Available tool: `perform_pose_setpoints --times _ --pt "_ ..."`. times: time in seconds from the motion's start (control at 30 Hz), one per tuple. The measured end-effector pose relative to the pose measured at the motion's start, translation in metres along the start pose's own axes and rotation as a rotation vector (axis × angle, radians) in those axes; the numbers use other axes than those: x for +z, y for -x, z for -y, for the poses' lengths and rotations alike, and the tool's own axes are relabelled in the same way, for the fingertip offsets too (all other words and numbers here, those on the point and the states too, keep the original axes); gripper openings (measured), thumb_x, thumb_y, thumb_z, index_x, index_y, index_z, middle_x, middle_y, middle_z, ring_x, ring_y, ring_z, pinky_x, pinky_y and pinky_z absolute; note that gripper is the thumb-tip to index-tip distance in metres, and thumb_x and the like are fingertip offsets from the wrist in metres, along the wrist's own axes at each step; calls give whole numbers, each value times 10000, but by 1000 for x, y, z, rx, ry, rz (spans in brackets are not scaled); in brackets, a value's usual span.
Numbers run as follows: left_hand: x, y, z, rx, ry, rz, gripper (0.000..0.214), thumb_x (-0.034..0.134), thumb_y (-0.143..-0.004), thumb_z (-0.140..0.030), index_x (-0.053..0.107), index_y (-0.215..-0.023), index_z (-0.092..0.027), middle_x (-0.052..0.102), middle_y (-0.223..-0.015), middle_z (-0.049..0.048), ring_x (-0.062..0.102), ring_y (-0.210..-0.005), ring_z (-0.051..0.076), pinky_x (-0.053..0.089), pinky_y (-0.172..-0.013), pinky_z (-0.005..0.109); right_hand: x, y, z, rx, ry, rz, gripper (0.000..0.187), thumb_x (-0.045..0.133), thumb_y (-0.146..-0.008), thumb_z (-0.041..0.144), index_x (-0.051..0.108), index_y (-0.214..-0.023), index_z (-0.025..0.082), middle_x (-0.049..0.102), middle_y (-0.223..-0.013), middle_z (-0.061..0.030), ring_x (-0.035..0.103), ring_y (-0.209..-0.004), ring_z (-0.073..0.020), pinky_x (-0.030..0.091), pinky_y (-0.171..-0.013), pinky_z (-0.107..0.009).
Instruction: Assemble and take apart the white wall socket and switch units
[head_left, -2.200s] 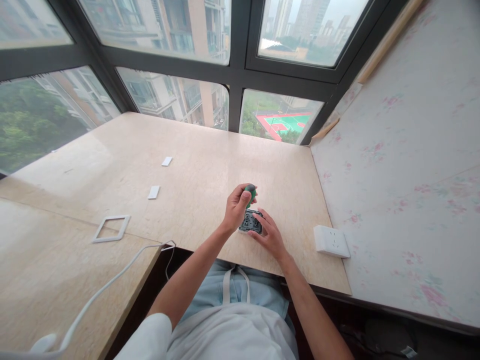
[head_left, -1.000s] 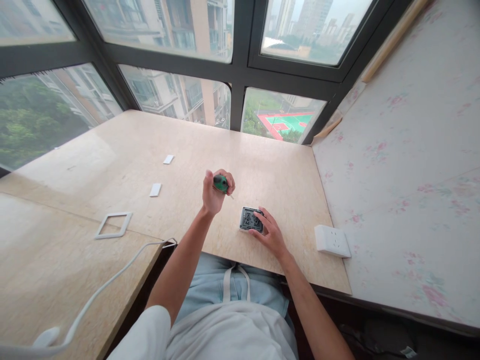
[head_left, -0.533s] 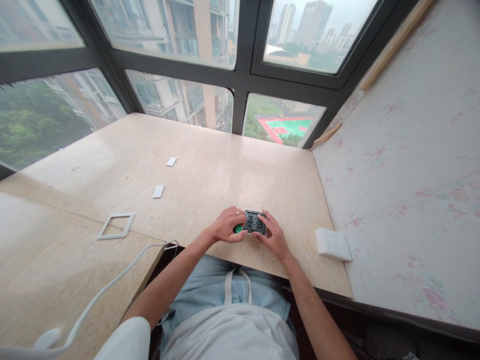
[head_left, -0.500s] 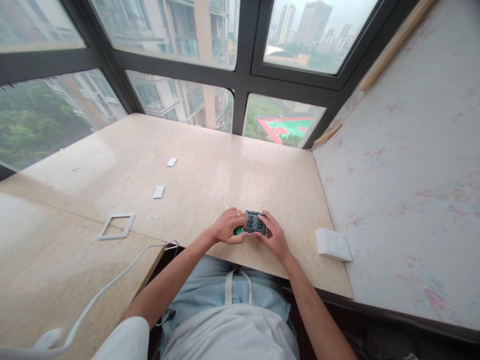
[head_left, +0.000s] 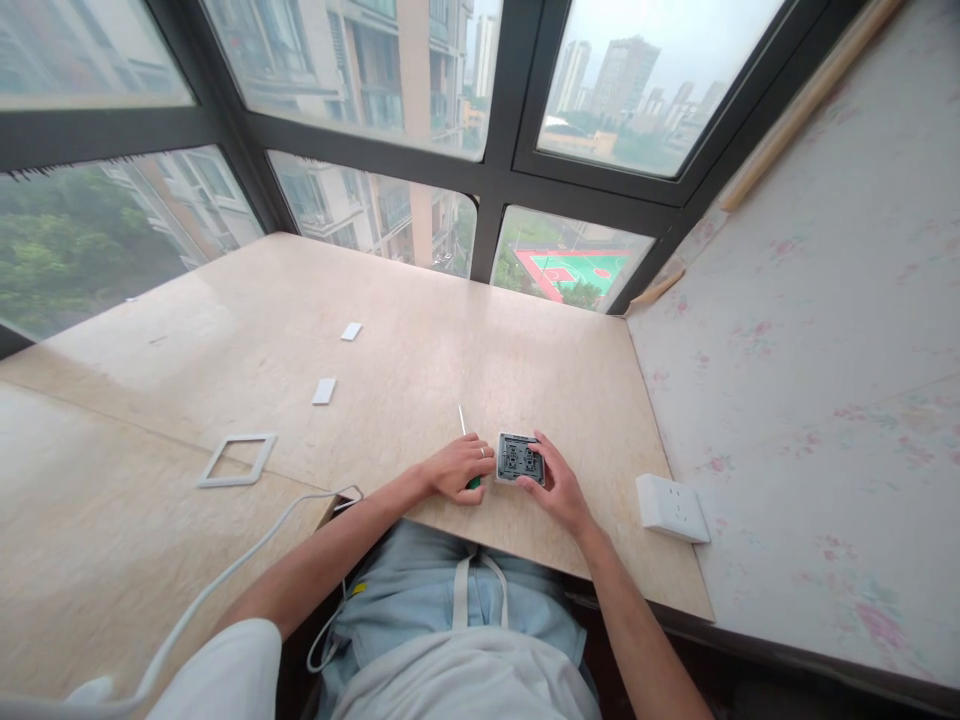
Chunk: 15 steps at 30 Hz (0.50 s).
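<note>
My right hand (head_left: 559, 483) grips the right side of a wall switch (head_left: 519, 458), thumb at its lower edge and fingers at its upper right. The switch has a white rim and a dark inner face with two mechanisms showing. Just left of it, my left hand (head_left: 457, 470) is closed over a screwdriver (head_left: 462, 420). Its thin shaft points away toward the window, and a bit of green handle shows under the fingers. A small gap separates the left fingers from the switch.
Two small white plates, a farther one (head_left: 351, 331) and a nearer one (head_left: 324, 391), lie on the wooden surface (head_left: 405, 350). A white square frame (head_left: 237, 460) rests at left, near a white cable (head_left: 225, 570). A white socket box (head_left: 673, 507) stands against the right wall.
My left hand has come away from the switch's left edge, and more of the screwdriver shaft shows. The right hand still holds the switch. The whole view has shifted slightly.
</note>
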<state>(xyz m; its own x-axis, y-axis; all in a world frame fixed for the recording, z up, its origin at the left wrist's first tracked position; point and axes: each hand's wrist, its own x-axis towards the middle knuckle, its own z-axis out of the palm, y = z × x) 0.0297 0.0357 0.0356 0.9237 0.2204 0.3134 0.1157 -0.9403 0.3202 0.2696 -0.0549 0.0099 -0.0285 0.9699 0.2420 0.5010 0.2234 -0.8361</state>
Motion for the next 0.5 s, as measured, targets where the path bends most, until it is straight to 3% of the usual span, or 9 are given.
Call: perform_pose_setpoints --times 0.37,0.5 --pt "7 4 1 -172 -8 -45 169 556 -648 -207 483 -801 -202 592 -873 50 546 -800 201 382 -870 378 3 2 -8 66 -25 41 494 668 -826 432 537 -1266 252 392 -1532 -135 363 -1428 -294 393 -1126 -487" --pt "11 9 -4 -316 111 -221 308 521 -630 -125 534 -928 -200 634 -981 54 590 -939 203 364 -968 380 2 -1 -11 130 8 77 527 654 -813 490 545 -1272 253 365 -1550 -135 351 -1435 -303 393 -1125 -495"
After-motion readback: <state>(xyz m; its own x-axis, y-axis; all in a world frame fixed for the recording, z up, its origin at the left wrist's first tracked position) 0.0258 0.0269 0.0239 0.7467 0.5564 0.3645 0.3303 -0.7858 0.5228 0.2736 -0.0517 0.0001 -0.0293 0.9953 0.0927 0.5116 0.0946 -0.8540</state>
